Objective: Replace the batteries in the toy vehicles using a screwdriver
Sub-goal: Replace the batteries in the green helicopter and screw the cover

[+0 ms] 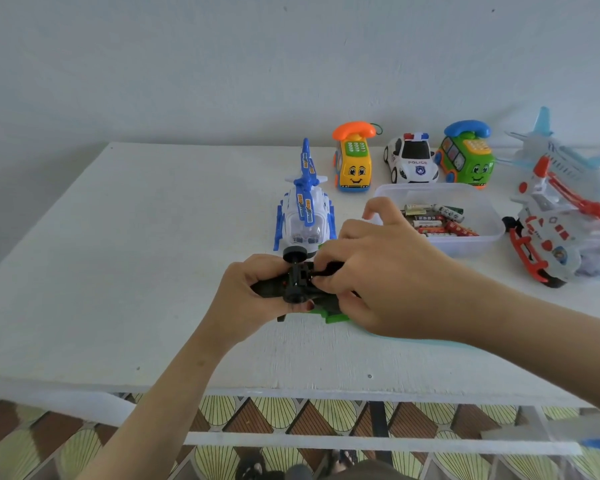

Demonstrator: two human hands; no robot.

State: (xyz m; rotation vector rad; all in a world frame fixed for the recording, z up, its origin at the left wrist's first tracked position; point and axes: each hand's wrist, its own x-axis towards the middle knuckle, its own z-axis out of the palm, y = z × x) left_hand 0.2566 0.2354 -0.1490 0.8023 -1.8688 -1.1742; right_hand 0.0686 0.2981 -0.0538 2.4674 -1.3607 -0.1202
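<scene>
Battery-hatch step, likely: left hand (243, 292) gripping upturned black-and-green plastic toy vehicle (297, 283), right hand (385, 275) pinching its underside; next: cylindrical batteries (433, 220) from clear plastic tub (484, 237) just beyond right hand.

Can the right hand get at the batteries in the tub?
Probably yes: the open tub of batteries sits just beyond the right hand with nothing between, though its fingers must first leave the toy car.

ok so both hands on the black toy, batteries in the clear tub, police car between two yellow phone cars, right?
No: the head view shows the police car between a yellow phone car and a green phone car. The rest holds.
</scene>
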